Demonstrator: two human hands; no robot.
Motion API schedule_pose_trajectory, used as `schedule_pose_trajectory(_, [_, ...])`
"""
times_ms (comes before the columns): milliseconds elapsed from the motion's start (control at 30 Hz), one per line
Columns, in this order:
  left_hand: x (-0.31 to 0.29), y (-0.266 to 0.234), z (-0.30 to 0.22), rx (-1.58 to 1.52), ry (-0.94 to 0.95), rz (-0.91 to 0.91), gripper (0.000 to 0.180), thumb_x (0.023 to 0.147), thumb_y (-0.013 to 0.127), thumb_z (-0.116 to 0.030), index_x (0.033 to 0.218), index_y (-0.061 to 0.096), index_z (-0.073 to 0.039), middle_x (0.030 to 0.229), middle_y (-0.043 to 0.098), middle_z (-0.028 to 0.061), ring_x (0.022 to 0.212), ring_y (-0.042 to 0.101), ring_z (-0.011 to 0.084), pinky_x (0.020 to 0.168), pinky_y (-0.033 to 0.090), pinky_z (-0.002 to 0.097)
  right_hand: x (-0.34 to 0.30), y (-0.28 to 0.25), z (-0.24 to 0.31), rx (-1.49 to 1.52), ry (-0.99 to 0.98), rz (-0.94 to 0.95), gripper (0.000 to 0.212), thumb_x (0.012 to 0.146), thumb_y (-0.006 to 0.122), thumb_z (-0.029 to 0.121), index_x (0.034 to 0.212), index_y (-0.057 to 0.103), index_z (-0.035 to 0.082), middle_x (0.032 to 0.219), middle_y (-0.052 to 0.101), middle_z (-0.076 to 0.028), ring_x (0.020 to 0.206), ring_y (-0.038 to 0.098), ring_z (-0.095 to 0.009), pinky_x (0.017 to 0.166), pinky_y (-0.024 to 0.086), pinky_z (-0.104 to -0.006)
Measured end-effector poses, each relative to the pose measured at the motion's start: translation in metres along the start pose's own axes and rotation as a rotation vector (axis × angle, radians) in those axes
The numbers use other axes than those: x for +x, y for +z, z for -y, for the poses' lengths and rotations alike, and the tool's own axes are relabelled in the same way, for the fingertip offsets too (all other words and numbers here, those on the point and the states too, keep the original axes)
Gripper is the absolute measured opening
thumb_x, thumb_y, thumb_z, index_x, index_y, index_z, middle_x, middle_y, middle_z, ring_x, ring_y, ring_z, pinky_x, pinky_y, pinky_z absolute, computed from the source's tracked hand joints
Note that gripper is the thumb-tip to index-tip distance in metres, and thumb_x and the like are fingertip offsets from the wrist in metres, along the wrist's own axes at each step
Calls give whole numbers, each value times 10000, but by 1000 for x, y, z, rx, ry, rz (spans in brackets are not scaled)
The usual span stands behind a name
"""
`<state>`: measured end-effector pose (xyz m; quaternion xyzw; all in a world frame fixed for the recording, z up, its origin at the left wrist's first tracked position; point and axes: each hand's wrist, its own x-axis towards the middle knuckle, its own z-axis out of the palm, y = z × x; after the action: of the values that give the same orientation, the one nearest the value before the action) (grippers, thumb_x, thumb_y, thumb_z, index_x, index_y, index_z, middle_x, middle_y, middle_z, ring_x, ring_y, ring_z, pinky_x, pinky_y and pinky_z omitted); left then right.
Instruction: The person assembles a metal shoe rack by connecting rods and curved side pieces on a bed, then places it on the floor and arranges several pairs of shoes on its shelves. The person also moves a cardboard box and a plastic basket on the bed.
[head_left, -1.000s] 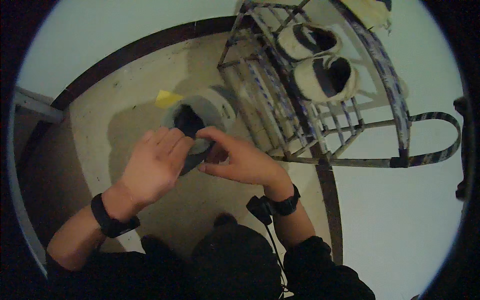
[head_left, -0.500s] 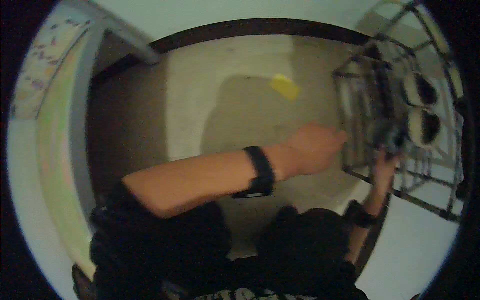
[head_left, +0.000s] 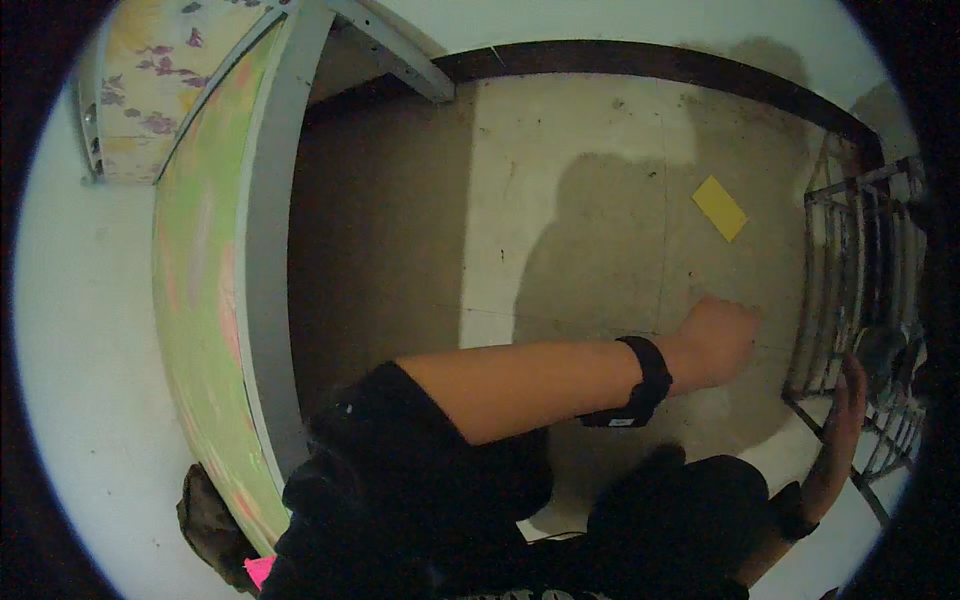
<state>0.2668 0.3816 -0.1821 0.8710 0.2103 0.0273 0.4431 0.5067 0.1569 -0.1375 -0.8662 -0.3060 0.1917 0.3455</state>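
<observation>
My left hand (head_left: 718, 340) is closed in a fist over the floor, its wrist in a black band. What it holds, if anything, is hidden. On the right, my right hand (head_left: 850, 400) reaches to the metal shoe rack (head_left: 822, 290), also with a dark band at the wrist. It is closed at a dark grey shoe (head_left: 882, 358) on the rack, the thumb or a finger lying along the shoe's near side. The other fingers are hard to make out near the dark picture edge.
A yellow paper-like piece (head_left: 720, 209) lies on the tiled floor (head_left: 590, 250). On the left stands a bed with a grey frame (head_left: 268, 260) and a green patterned side. A dark skirting board (head_left: 640, 65) runs along the far wall. A dark camouflage-like item (head_left: 212, 525) is at lower left.
The view has turned left, so the rack, floor piece and both hands sit further right. The pale shoes on the rack have left the picture. My right hand stays at the grey shoe.
</observation>
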Motion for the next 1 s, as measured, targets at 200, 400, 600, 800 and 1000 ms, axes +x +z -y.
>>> schedule_pose_trajectory(200, [7, -20, -74, -123, -98, 28, 218, 799, 648, -133, 959, 625, 13, 884, 702, 213, 839, 698, 400, 726, 539, 511, -35, -10, 141, 353, 279, 345, 451, 1017, 556, 338, 1358, 545, 45, 1358, 575, -120, 1261, 538, -234, 1094, 379, -374])
schedule_pose_trajectory(400, [-13, -95, -201, -300, -92, -131, 262, 888, 612, -187, 1043, 599, 23, 938, 684, 244, 866, 680, 416, 753, 533, 534, -64, -61, 211, 623, 382, 310, 381, 1004, 574, 336, 1224, 583, 25, 1173, 650, -74, 1092, 612, -177, 937, 468, -341])
schedule_pose_trajectory(600, [-119, -165, -263, -591, -342, -374, 263, 991, 509, -191, 1157, 578, 1, 996, 672, 235, 944, 650, 431, 810, 522, 525, -99, -113, 313, 331, 281, 311, 324, 1016, 561, 293, 1205, 600, 33, 1218, 639, -105, 1084, 636, -219, 988, 449, -351])
schedule_pose_trajectory(800, [-277, -232, -331, -747, -649, -597, 268, 1033, 534, -225, 1231, 569, -48, 1004, 694, 202, 932, 694, 343, 827, 537, 416, -146, -158, 435, 248, 275, 504, 390, 991, 607, 340, 1245, 563, 47, 1242, 603, -95, 1096, 623, -223, 963, 453, -385])
schedule_pose_trajectory(1000, [-477, -291, -440, -821, -931, -845, 299, 1066, 484, -278, 1224, 568, -39, 985, 711, 127, 934, 693, 241, 848, 536, 355, -206, -202, 556, 174, 5, 806, 322, 1029, 573, 251, 1257, 544, 25, 1176, 611, -89, 1055, 624, -215, 962, 460, -373])
